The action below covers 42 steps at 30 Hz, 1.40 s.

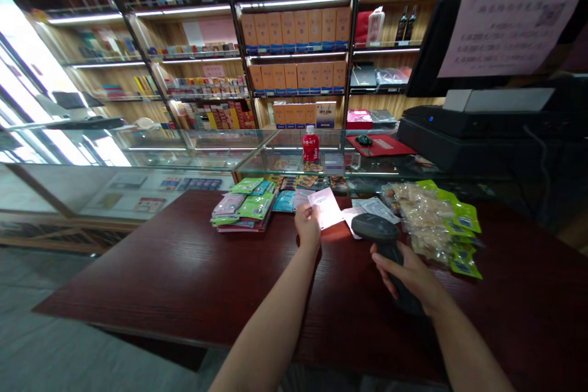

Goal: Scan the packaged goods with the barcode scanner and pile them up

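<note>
My left hand [307, 222] pinches a small white packet [327, 206] and holds it tilted just above the dark red counter [193, 269]. My right hand [408, 275] is wrapped round the grip of a black barcode scanner [377, 228], whose head points left at the packet. A reddish glow falls on the counter below the packet. More white packets [374, 208] lie flat just beyond the scanner.
A stack of green, pink and blue packets [243, 207] lies left of my hands. Clear bags with green labels [432, 220] lie at the right. A glass display case [193, 156] with a red bottle [310, 144] stands behind, then product shelves; a black register [478, 128] sits far right.
</note>
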Each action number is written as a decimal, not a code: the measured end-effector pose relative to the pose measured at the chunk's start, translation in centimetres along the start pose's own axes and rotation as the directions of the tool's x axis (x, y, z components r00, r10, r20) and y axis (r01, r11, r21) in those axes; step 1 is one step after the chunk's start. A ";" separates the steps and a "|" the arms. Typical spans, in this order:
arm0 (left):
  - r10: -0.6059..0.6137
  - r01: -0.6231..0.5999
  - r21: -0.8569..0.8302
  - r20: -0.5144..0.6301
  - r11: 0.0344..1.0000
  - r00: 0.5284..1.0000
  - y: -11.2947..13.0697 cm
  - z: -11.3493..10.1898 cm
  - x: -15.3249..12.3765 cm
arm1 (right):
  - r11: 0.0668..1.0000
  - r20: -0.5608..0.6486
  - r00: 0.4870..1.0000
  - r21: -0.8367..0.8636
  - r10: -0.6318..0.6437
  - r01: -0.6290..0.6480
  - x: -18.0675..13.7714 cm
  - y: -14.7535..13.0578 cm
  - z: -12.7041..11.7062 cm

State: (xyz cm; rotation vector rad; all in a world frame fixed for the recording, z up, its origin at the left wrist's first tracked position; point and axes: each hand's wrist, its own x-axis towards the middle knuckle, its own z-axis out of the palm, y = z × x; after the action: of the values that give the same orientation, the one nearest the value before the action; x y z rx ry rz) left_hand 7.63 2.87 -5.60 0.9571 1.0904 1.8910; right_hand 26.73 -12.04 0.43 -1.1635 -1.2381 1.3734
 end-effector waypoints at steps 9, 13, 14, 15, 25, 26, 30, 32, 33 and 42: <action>-0.025 0.025 -0.026 0.012 0.999 1.000 0.1 -0.2 -0.1 | 0.999 -0.055 0.998 0.038 -0.005 0.007 0.0 0.0 0.2; -0.024 0.024 0.017 0.006 1.000 1.000 0.0 -0.3 0.0 | 0.998 -0.096 0.995 0.063 -0.009 0.015 0.0 -0.2 0.3; -0.018 0.017 0.028 0.013 0.999 1.000 -0.1 -0.3 0.0 | 0.997 -0.109 0.994 0.073 -0.014 0.022 0.1 -0.3 0.3; -0.007 0.006 0.039 0.021 0.999 1.000 -0.1 -0.2 0.0 | 0.996 -0.122 0.992 0.085 -0.023 0.034 0.1 -0.3 0.2; -0.057 0.054 0.064 0.046 0.996 0.997 1.1 -0.1 -1.0 | 0.978 -0.230 0.971 0.179 -0.062 0.105 0.9 0.3 -0.3; -0.086 0.084 0.051 0.042 0.995 0.995 1.3 0.0 -1.1 | 0.977 -0.233 0.970 0.183 -0.063 0.107 0.9 0.3 -0.2; -0.209 0.210 -0.051 0.018 0.976 0.978 1.8 0.3 -1.0 | 0.976 -0.236 0.970 0.189 -0.059 0.106 0.8 0.3 -0.1; -0.246 0.250 -0.093 0.054 0.964 0.968 2.1 0.2 -0.7 | 0.975 -0.230 0.971 0.195 -0.059 0.105 0.8 0.3 -0.1; -0.243 0.249 -0.091 0.070 0.964 0.967 2.3 0.0 -0.5 | 0.974 -0.228 0.972 0.198 -0.059 0.106 0.8 0.3 -0.1; -0.081 0.089 0.317 -0.041 0.944 0.996 4.9 -7.0 1.3 | 0.978 -0.216 0.975 0.186 -0.049 0.090 0.5 -0.1 0.1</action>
State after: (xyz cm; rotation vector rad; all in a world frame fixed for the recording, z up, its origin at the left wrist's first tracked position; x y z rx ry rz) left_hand -0.12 -0.22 -3.40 1.0437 1.4618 1.6923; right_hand 26.62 -11.58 0.51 -1.0863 -0.9623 1.2533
